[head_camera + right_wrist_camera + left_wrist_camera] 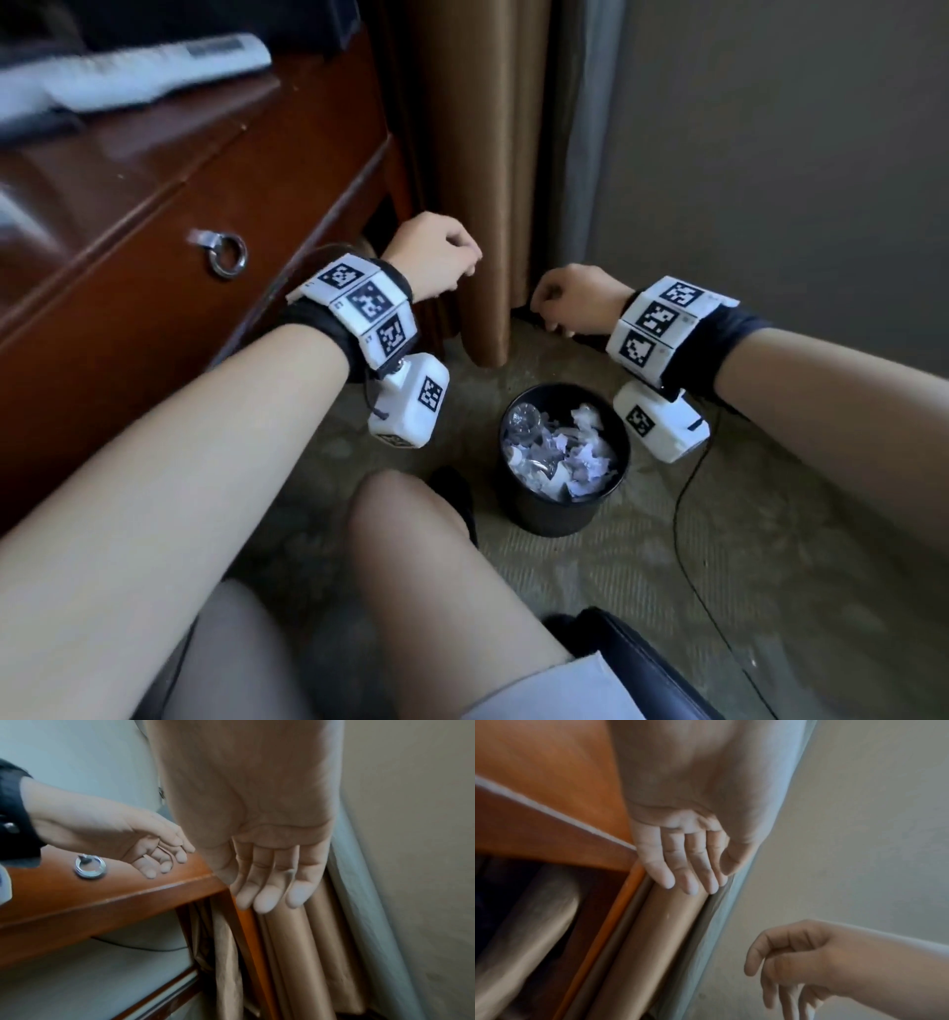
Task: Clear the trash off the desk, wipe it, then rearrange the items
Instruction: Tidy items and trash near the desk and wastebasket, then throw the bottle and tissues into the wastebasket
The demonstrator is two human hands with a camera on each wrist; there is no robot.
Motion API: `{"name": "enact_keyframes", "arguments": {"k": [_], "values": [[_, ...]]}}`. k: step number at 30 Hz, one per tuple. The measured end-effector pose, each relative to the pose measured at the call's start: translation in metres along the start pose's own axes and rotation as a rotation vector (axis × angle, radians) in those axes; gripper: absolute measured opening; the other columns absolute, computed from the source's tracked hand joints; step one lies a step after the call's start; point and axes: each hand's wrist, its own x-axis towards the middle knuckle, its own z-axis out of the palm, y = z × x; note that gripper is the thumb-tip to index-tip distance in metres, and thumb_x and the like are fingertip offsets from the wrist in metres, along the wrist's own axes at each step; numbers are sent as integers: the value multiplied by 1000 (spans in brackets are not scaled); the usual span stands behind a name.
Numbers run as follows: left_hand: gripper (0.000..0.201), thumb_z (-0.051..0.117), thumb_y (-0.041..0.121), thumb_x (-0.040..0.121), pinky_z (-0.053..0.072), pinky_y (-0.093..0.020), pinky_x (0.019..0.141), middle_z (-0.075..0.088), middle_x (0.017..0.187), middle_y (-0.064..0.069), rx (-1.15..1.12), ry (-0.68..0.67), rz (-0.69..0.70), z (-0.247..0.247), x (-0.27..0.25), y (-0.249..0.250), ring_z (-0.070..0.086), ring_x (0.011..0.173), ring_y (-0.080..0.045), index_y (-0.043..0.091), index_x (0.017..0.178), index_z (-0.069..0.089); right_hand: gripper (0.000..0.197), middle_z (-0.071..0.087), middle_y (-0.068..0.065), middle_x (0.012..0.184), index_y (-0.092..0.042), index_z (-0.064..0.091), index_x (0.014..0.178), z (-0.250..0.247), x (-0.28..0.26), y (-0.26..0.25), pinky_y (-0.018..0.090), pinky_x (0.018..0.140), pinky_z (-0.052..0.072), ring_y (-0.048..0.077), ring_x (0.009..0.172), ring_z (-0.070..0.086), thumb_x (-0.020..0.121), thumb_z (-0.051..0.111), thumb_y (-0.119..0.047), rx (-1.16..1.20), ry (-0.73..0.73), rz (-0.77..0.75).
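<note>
Both hands hang empty, fingers loosely curled: left hand by the tabletop corner, right hand opposite; below, the black bin on the carpet holds crumpled trash

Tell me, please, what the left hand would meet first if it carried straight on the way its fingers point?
Most likely the brown curtain: in the left wrist view the left hand has relaxed fingers aimed at its nearest fold, just beside the desk corner. Depth is unclear.
</note>
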Motion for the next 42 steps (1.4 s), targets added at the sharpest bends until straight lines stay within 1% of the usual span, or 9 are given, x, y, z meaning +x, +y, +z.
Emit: {"name": "enact_keyframes", "arguments": {"k": [4,10,17,21,23,33,36,40,42], "values": [[18,50,12,86,39,-13,37,62,69,7,17,99,38,-55,-25,21,53,52,-8,17,76,64,18,64,7,79,-10,62,83,-31,-14,-53,26,62,51,17,57,57,90,46,-11,-58,90,-121],[18,49,11,86,42,-15,42,64,71,6,81,213,80,-125,-61,40,54,54,-8,13,84,67,19,64,0,67,-12,66,88,-59,-32,-125,27,69,54,12,49,56,86,47,-10,-91,104,-270],[18,49,13,86,44,-17,43,65,71,7,165,336,82,-198,-100,55,55,53,-8,16,81,66,21,66,2,73,-14,65,87,-81,-55,-203,25,72,52,5,46,54,86,45,-9,-125,149,-411],[17,47,13,88,50,-23,50,64,72,4,174,422,74,-234,-121,59,56,55,-11,12,86,64,23,67,3,73,-9,68,91,-82,-65,-236,29,78,55,14,56,58,85,45,-9,-107,145,-448],[18,48,14,89,48,-20,46,64,73,5,204,440,53,-251,-131,59,56,56,-12,11,90,65,23,69,3,75,-9,67,91,-82,-68,-251,31,78,56,16,58,60,86,45,-9,-109,151,-477],[17,50,14,86,45,-21,45,66,73,2,287,506,-49,-322,-195,36,55,53,-13,16,76,63,19,69,6,81,-9,66,94,-67,-84,-325,26,66,51,14,61,60,90,47,-11,-131,137,-612],[16,50,14,87,42,-15,39,65,70,6,329,541,-83,-339,-216,28,54,45,-4,16,78,63,21,68,5,80,-8,67,98,-60,-90,-347,23,63,50,14,64,60,91,48,-11,-146,129,-654],[16,49,12,90,42,-14,40,65,76,2,347,568,-122,-356,-247,17,55,56,-11,11,90,64,23,69,6,85,-9,67,98,-49,-100,-379,16,57,44,5,58,53,90,46,-10,-171,137,-742],[17,48,11,90,43,-15,42,65,77,2,354,584,-145,-363,-263,9,55,58,-11,10,92,65,23,70,6,88,-9,67,97,-41,-105,-394,20,60,46,5,59,54,90,45,-11,-176,136,-765]]}}
